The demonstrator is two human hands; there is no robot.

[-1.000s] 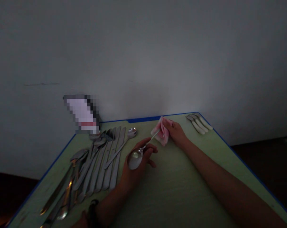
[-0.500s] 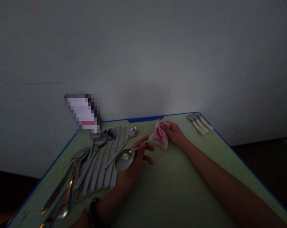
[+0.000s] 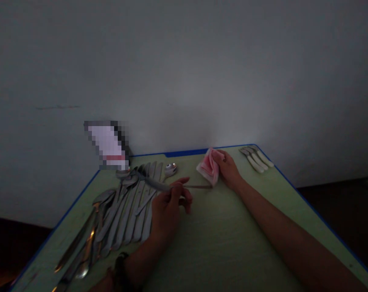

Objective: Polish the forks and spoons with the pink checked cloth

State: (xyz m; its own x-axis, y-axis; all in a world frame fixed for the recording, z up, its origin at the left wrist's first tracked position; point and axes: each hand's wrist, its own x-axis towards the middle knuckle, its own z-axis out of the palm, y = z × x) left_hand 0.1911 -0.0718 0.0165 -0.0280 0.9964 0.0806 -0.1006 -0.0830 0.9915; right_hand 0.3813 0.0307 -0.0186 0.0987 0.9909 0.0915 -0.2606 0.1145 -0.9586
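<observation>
My left hand (image 3: 168, 209) pinches a metal spoon (image 3: 199, 187) between thumb and fingers, above the table's middle. The spoon is turned edge-on, its bowl pointing left over the knives and its handle reaching right to the lower edge of a pink cloth (image 3: 210, 166). That folded cloth is gripped by my right hand (image 3: 229, 169); whether the handle's end touches it, I cannot tell. Just beyond my left hand, a smaller spoon (image 3: 171, 168) lies across several table knives (image 3: 132, 217).
More spoons (image 3: 103, 196) and other cutlery crowd the left of the green, blue-edged table (image 3: 226, 243). Several white-handled forks (image 3: 254, 159) lie together at the back right. A pixelated upright object (image 3: 106, 142) stands at the back left against the grey wall (image 3: 184, 73).
The spoon has rolled from bowl facing me to edge-on, and its handle has come out of the cloth. My left hand has turned; the cloth has shifted slightly up and right.
</observation>
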